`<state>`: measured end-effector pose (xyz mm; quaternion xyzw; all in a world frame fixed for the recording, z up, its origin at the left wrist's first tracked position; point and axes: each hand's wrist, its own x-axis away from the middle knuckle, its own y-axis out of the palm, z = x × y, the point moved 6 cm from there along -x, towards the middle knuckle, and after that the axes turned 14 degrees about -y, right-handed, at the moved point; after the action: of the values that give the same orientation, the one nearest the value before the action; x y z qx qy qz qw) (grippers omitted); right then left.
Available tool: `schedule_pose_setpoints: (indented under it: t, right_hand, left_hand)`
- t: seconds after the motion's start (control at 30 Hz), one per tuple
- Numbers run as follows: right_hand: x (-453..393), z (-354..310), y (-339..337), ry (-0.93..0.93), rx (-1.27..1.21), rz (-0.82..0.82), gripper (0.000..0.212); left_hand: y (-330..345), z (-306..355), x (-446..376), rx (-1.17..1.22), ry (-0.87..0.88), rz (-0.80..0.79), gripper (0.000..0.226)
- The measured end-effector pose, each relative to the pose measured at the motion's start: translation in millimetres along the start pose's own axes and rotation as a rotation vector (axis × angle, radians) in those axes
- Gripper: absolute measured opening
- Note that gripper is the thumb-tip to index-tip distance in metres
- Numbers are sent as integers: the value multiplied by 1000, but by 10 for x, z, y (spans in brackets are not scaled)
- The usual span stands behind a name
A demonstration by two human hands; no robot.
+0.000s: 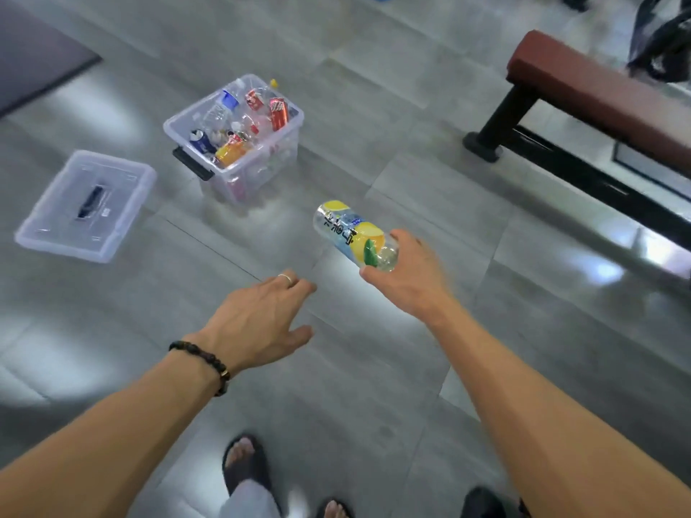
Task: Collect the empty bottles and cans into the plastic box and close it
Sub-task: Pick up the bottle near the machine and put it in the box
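Note:
A clear plastic box (261,158) stands open on the grey floor at upper left of centre, holding several empty bottles and cans. Its clear lid (56,222) with a dark handle lies flat on the floor to the box's left. My right hand (407,274) grips a clear empty bottle (351,229) with a yellow lemon label near its neck end, its base pointing toward the box, about a bottle's length short of it. My left hand (258,323) hangs open and empty in mid-air, fingers loosely curled, below the box.
A dark-red padded bench (598,95) on a black metal frame stands at the right. A dark mat (33,50) lies at the far upper left. My sandalled feet (245,465) show at the bottom edge on the glossy tiled floor.

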<state>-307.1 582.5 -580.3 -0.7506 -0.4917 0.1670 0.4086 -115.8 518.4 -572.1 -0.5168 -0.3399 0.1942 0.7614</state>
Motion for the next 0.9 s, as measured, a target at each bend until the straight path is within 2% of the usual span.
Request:
schedule_pose_setpoints:
  t: [0.43, 0.63, 0.9]
  right_hand:
    - [-3234, -848, 857, 35, -52, -53, 67]
    - [-4526, -849, 1697, 3, -115, -125, 62]
    - [-6001, -719, 3412, -93, -195, -315, 63]
  left_hand:
    - [-819, -2062, -2728, -2, -7, -26, 58]
    - [-530, -2871, -3779, -14, -52, -65, 58]
    - [214, -4069, -4961, -6, -204, -125, 52]
